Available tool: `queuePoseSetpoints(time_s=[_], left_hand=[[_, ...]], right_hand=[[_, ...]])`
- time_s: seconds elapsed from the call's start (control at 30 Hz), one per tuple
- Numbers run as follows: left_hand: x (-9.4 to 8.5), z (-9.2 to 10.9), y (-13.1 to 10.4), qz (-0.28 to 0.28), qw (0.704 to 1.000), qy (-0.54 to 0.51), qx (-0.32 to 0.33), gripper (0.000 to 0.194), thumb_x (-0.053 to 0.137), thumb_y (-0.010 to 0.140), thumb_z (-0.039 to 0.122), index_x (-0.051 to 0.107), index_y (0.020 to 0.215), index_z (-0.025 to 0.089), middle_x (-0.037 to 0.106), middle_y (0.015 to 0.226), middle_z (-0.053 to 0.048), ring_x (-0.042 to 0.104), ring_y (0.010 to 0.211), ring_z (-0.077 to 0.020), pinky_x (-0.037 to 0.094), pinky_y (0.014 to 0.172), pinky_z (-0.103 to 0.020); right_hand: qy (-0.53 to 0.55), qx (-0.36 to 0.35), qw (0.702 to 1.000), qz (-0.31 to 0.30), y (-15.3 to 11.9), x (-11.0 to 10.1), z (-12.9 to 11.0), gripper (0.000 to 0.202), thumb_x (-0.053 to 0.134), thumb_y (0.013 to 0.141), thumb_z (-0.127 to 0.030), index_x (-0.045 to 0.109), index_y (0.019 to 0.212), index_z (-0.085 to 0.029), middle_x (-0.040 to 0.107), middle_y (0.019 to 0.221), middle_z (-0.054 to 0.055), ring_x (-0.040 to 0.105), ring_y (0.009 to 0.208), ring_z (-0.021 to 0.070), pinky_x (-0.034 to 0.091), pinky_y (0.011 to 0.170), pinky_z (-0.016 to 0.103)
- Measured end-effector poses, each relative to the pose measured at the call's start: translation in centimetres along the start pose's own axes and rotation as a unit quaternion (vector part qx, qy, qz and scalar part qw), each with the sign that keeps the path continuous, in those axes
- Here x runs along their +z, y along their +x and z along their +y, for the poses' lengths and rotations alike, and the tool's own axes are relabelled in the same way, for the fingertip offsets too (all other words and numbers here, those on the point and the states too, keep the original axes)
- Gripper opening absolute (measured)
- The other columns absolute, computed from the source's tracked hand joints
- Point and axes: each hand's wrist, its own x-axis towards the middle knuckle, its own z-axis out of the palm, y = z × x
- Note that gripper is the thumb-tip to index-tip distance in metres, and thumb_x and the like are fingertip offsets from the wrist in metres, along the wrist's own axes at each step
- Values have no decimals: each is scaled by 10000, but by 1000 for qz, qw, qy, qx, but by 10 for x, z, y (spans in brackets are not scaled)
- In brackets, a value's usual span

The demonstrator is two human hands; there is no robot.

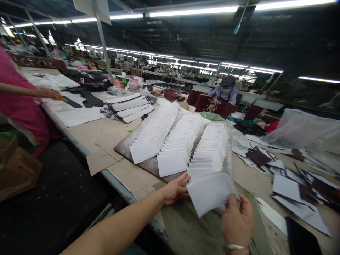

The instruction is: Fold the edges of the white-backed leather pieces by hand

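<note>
A white, roughly rectangular sheet (209, 191) is held low in front of the nearest end of the right-hand row. My right hand (237, 217) pinches its right edge between thumb and fingers. At the sheet's left edge is my left hand (174, 189), its fingers closed on that edge with the tips partly hidden. Three rows of overlapping white pieces lie beyond on a dark board: a left row (145, 151), a middle row (172, 163) and a right row (208, 156). Olive-green cloth (183, 226) lies under my hands.
Brown card pieces (101, 163) lie left of the board (123, 145). Stacked white-topped strips (132, 108) are behind. Scattered white and maroon offcuts (289, 186) and a black flat object (301, 237) lie right. A person in pink (21, 92) stands left; another person (225, 92) works across the table.
</note>
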Motion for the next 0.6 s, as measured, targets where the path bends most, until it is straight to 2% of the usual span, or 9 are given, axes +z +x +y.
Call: queuePoseSetpoints(time_s=[0.07, 0.1, 0.17, 0.23, 0.33, 0.4, 0.5, 0.53, 0.6], left_hand=[[1, 3, 1, 16, 1000, 1, -12, 823, 780, 646, 183, 383, 1349, 343, 145, 1533, -52, 468, 1221, -236, 487, 859, -280], [1, 5, 1, 22, 1000, 4, -20, 804, 784, 643, 189, 403, 1337, 329, 125, 1537, -60, 482, 1208, -235, 487, 862, -283], [2, 7, -3, 49, 998, 22, -22, 672, 775, 657, 230, 492, 1267, 239, 271, 1483, -119, 552, 1122, -230, 492, 847, -291], [4, 6, -11, 95, 993, 73, 0, 481, 707, 734, 325, 560, 1159, 154, 515, 1280, -155, 614, 999, -211, 499, 810, -300], [9, -3, -31, 122, 952, 271, 66, 340, 587, 821, 375, 606, 1067, 142, 652, 981, -100, 628, 879, -195, 496, 769, -317], [14, -13, -47, 81, 873, 457, 147, 249, 572, 831, 321, 642, 1009, 162, 658, 946, -78, 600, 889, -198, 472, 802, -336], [26, -29, -66, -67, 706, 654, 265, 207, 505, 880, 255, 658, 1009, 200, 652, 998, -64, 545, 964, -201, 408, 879, -360], [29, -34, -70, -111, 660, 688, 279, 216, 486, 894, 251, 651, 1029, 210, 651, 1010, -57, 530, 984, -201, 389, 892, -365], [35, -42, -73, -152, 601, 735, 275, 207, 493, 898, 266, 640, 1036, 219, 653, 1016, -46, 510, 999, -205, 362, 890, -373]], right_hand=[[133, 86, 987, 35, 4, -11, -3, 379, 583, 800, -459, 541, 1099, -230, 569, 850, 3, 539, 693, 141, 461, 601, 246], [162, 107, 980, 35, 5, -19, -5, 384, 633, 760, -456, 560, 1067, -237, 572, 831, -12, 534, 682, 131, 454, 588, 229], [116, 116, 984, -64, 2, -36, -7, 398, 672, 725, -451, 593, 1043, -225, 583, 791, -18, 528, 667, 129, 448, 578, 221], [28, 118, 973, -198, -6, -55, -3, 408, 659, 735, -458, 617, 1050, -202, 594, 743, -7, 528, 651, 143, 454, 576, 240], [-40, 112, 939, -321, -23, -74, 15, 391, 594, 782, -448, 633, 1073, -190, 640, 811, 29, 565, 694, 173, 484, 633, 290], [-75, 83, 929, -351, -35, -80, 29, 345, 562, 804, -414, 652, 1056, -196, 659, 914, 54, 593, 782, 195, 495, 714, 325], [-134, -2, 924, -357, -47, -81, 45, 303, 520, 824, -345, 667, 1038, -188, 648, 970, 84, 594, 896, 222, 478, 825, 373], [-153, -30, 923, -351, -49, -81, 48, 315, 509, 825, -326, 660, 1060, -180, 638, 971, 93, 591, 905, 225, 474, 837, 385], [-181, -67, 920, -340, -49, -82, 51, 370, 510, 807, -296, 629, 1133, -166, 613, 1001, 107, 579, 934, 236, 464, 864, 408]])
